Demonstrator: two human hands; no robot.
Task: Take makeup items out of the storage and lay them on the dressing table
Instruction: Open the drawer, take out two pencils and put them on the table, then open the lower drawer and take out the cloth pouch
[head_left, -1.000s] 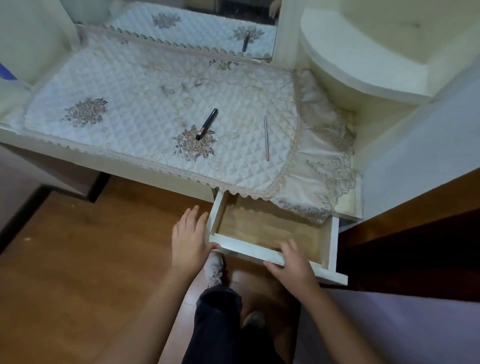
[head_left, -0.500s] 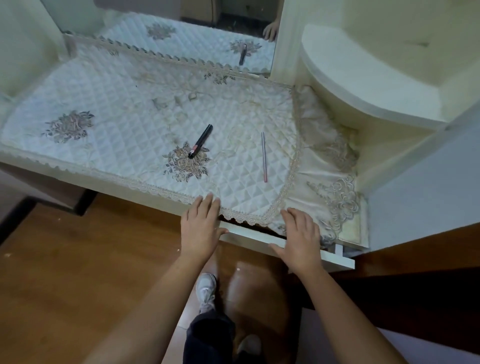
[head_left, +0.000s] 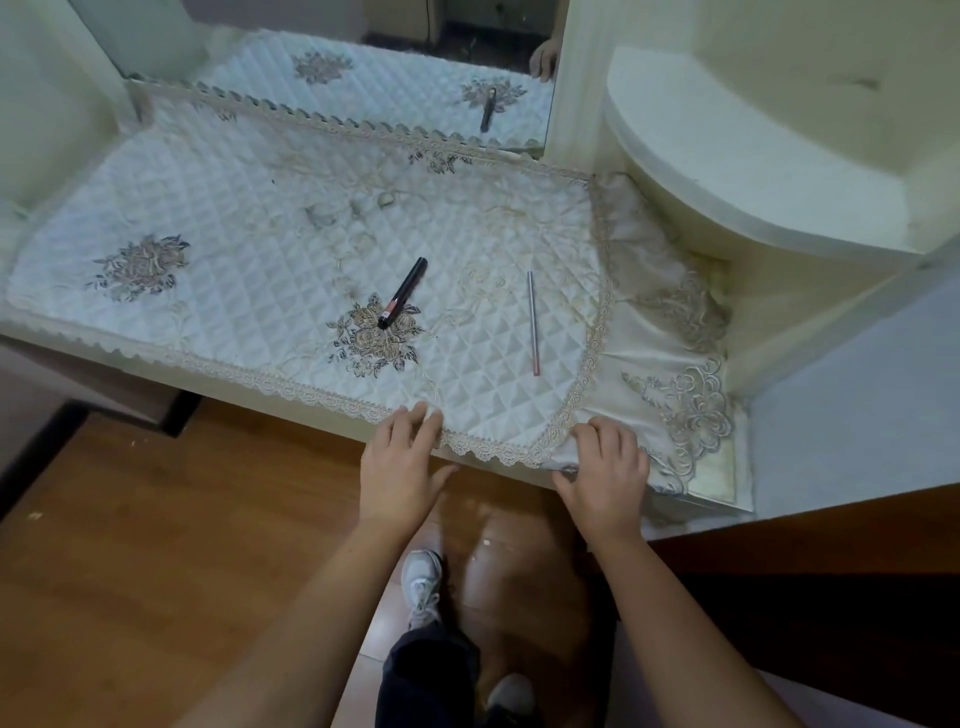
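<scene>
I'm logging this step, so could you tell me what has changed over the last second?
The drawer, open and empty a second ago, has been pushed fully shut under the lace-edged quilted cover. The left hand and right hand followed it in and now rest flat at the table's front edge, holding nothing. The black makeup pen and thin pink pencil lie where they were.

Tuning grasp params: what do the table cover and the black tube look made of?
Table cover: quilted fabric with a satin-like sheen, diamond stitching, embroidered flowers, lace edge. Black tube: probably glossy plastic, smooth with a highlight; can't confirm.
</scene>
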